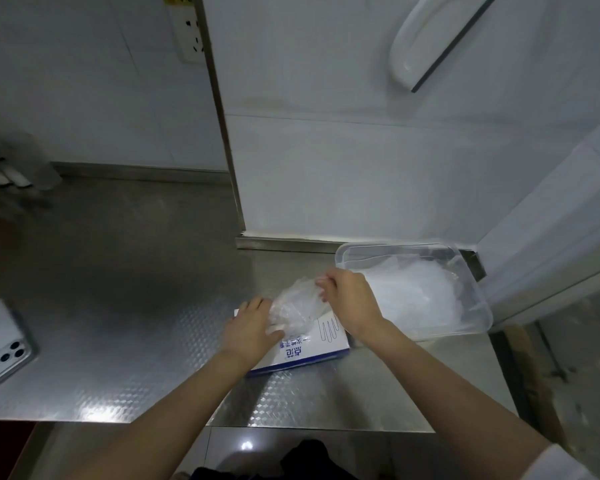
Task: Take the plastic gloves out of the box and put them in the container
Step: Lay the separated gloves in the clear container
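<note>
Drawing stage: one bunch of gloves [297, 306], clear plastic, crumpled, held just above the box [317, 353] and not yet in the container [484, 308].

Box: blue-and-white, flat on the counter [136, 306], just beside the container's near-left corner. It is placed close, presumably to keep each transfer short.

Left hand [252, 327]: rests on the box, thumb and fingers closed on the bunch's near end. It likely also pins the light box down.

Right hand [350, 299]: fingertips pinch the bunch's far edge, on the container side, which suits carrying it across.

Hands: close together, joined by the bunch.

Container: clear, open-topped, against the wall. A white pile [413, 289] of gloves already lies inside, so the task is judged well under way.

Phone [4, 344]: camera side up, far left, well apart from the work.
</note>
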`<act>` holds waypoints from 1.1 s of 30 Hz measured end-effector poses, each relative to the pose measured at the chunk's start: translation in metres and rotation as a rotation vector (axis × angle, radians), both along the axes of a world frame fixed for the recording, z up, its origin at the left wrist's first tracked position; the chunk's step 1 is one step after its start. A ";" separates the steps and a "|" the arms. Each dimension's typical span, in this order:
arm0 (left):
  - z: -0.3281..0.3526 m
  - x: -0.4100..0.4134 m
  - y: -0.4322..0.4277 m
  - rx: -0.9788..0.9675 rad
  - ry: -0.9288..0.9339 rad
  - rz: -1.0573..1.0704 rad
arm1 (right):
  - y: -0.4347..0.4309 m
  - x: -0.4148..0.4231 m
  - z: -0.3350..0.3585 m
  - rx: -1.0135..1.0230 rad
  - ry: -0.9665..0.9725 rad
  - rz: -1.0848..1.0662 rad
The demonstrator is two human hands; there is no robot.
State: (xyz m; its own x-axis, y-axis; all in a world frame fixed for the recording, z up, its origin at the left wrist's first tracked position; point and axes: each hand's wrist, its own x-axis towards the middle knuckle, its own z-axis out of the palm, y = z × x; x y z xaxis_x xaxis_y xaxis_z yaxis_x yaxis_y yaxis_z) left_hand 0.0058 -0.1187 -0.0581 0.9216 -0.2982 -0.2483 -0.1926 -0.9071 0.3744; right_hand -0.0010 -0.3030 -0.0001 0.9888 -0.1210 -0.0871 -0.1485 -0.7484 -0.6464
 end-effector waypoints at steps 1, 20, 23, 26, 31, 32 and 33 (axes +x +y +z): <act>0.001 0.001 -0.001 0.019 -0.006 -0.012 | -0.001 -0.001 0.001 0.006 -0.021 -0.011; 0.039 0.010 -0.039 -0.470 -0.166 0.124 | -0.025 0.001 0.006 0.160 0.016 0.183; 0.037 0.006 -0.037 -0.507 -0.166 0.166 | -0.029 0.002 0.006 0.242 0.042 0.173; 0.034 0.001 -0.031 -0.529 -0.188 0.169 | -0.037 0.006 0.005 0.333 0.090 0.122; 0.019 -0.007 -0.005 -0.312 -0.270 -0.018 | -0.043 0.008 0.001 0.486 0.147 0.016; 0.018 -0.009 -0.005 -0.235 -0.285 -0.106 | -0.042 0.008 0.001 0.492 0.152 0.017; 0.019 -0.012 -0.007 -0.173 -0.284 -0.190 | -0.040 0.007 0.001 0.490 0.158 0.031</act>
